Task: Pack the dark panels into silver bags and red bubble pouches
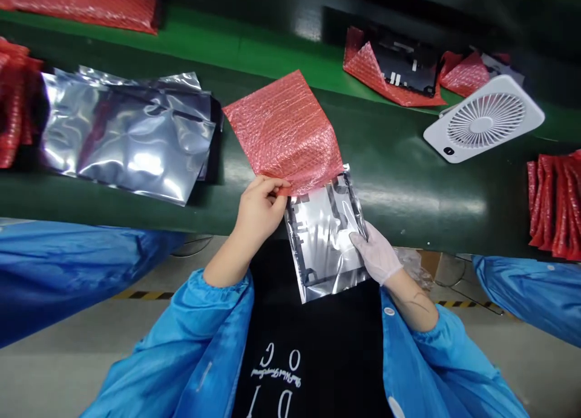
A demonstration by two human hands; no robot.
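A red bubble-wrap bag [290,127] lies on the green work surface in front of me. My left hand [262,203], bare, pinches the bag's near edge at its left corner. In my gloved right hand [374,251] is a shiny silver see-through pouch [329,236], gripped by its right side with the thumb on top. Dark outlines of a flat part show through the film. The pouch's far end meets the red bag's near edge; how much of it is inside I cannot tell.
Silver pouches [136,140] are piled at left, beside red bubble bags [16,97]. A white fan [483,120] lies at right, near a black panel [403,64] on red wrap. More red bags [556,203] stand far right. Blue sleeves [68,267] of other people flank me.
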